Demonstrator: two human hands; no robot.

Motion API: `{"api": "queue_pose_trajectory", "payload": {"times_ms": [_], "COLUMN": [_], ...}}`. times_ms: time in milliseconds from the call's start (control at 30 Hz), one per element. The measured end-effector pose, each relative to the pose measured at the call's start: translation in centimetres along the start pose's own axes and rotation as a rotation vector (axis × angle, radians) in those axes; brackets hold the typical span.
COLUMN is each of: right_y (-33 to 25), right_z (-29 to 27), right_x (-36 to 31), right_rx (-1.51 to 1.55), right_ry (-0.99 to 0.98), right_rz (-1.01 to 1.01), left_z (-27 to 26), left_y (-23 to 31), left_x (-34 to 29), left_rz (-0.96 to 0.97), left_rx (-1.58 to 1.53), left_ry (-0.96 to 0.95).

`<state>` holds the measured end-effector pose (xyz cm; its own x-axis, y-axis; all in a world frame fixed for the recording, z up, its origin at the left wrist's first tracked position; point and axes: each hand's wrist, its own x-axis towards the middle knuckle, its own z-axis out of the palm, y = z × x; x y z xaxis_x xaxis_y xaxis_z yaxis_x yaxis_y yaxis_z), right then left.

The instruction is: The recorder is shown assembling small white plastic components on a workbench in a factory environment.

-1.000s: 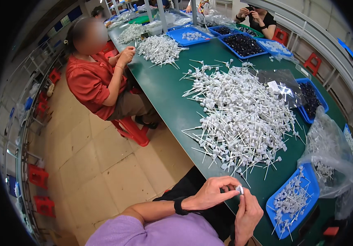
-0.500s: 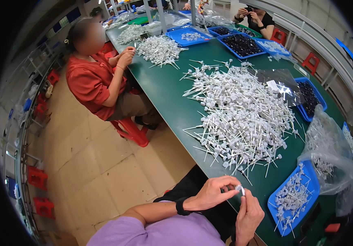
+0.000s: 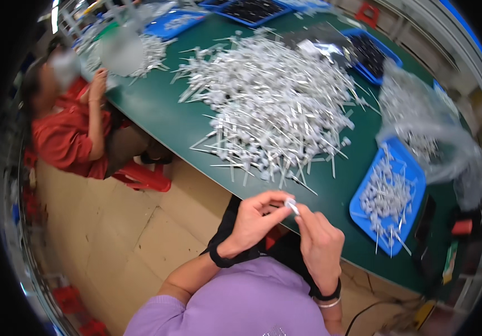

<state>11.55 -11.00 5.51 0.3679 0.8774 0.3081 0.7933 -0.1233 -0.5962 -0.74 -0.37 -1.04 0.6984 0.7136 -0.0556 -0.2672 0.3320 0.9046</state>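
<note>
My left hand [image 3: 255,219] and my right hand [image 3: 319,243] meet just in front of the green table's [image 3: 151,106] near edge, both pinching one small white plastic piece [image 3: 291,205] between their fingertips. A big heap of thin white plastic sticks [image 3: 277,106] lies on the table right beyond my hands. A blue tray [image 3: 414,173] with several of the same white pieces sits to the right of my right hand.
A person in a red top [image 3: 67,134] sits at the table's left side on a red stool [image 3: 140,178]. A clear plastic bag of white parts [image 3: 425,123] lies at the right. More blue trays [image 3: 372,53] stand at the far end. Tiled floor lies to the left.
The view has swung and drawn closer to the table. My hands stay together on the small white piece, now higher and nearer the middle of the picture.
</note>
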Motion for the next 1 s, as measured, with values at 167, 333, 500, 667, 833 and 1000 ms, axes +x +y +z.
{"api": "queue_pose_trajectory", "payload": {"times_ms": [167,333,500,667,833,1000], "right_y": [0.6,1.2,1.4,1.3,1.4,1.1], "right_z": [0.0,0.0,0.3,0.3,0.2,0.3], "right_x": [-0.2,-0.6,-0.6,-0.7,-0.7,-0.7], "right_rx": [-0.013,-0.043,-0.049,-0.027,-0.070,-0.047], "right_ry": [0.034,0.042,0.031,0.036,0.006,0.001], "right_rz": [0.035,-0.001,-0.012,0.035,0.024,0.049], "left_z": [0.4,0.4,0.6,0.7,0.9,1.1], "left_y": [0.1,0.4,0.0,0.2,0.2,-0.1], "left_x": [0.2,0.4,0.3,0.3,0.2,0.1], "left_rz": [0.002,-0.026,0.025,-0.004,0.015,0.083], "left_rx": [0.011,0.028,0.034,0.074,0.102,0.158], "left_ry": [-0.013,-0.009,-0.004,0.027,0.043,0.053]}}
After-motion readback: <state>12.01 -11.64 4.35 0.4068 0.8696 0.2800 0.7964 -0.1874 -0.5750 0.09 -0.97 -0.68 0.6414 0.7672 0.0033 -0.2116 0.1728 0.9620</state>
